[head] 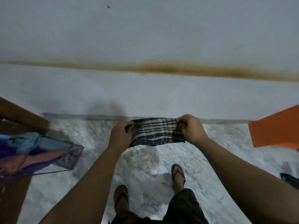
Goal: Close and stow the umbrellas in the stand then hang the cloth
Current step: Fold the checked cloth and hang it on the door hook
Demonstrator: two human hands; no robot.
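Observation:
A dark and pale striped cloth [155,132] is stretched between my two hands in front of me, above the floor near the wall. My left hand [120,135] grips its left end and my right hand [191,129] pinches its right end. At the far left a clear square stand [73,156] holds closed umbrellas [30,151] in blue, purple and pink, leaning out to the left.
A pale wall [145,38] with a brown stain band rises straight ahead. Brown wooden furniture [19,113] stands at the left, an orange panel [275,131] at the right. A dark object [289,179] lies on the marble floor [145,162] at the right edge. My sandalled feet are below.

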